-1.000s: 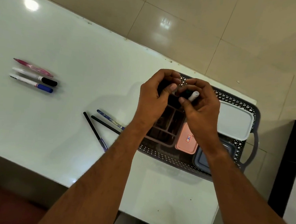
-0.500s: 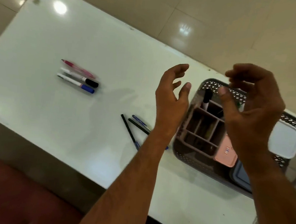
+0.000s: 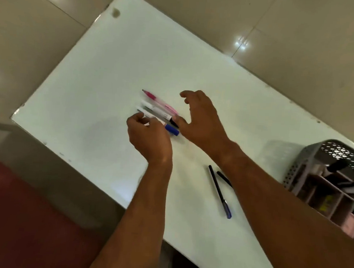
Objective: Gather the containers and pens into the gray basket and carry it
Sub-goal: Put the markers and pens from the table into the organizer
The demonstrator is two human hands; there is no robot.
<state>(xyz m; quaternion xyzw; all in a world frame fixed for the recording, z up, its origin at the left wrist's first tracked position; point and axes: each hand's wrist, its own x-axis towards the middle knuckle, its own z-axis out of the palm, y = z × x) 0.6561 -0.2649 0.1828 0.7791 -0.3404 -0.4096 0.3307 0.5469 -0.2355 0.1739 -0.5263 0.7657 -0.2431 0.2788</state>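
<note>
Three pens lie side by side mid-table: a pink pen (image 3: 159,100), a white marker with a black cap (image 3: 155,111) and a white marker with a blue cap (image 3: 172,130). My left hand (image 3: 148,136) hovers with curled fingers over the blue-capped marker's barrel, which lies flat. My right hand (image 3: 202,119) is spread open at the cap ends, thumb beside the black cap. Two thin dark pens (image 3: 220,191) lie nearer me, partly under my right forearm. The gray basket (image 3: 309,151) stands at the right edge, holding a pink divided organizer (image 3: 324,196) with a black marker (image 3: 337,166) in it.
The white table (image 3: 113,66) sits on a beige tiled floor (image 3: 32,40); its near edge runs diagonally below my arms. A dark red surface (image 3: 19,217) lies under the near edge at lower left. The basket is cut off by the right frame edge.
Both hands left the basket and moved left across the table to the three pens. The view swung left, so the basket now sits at the right edge.
</note>
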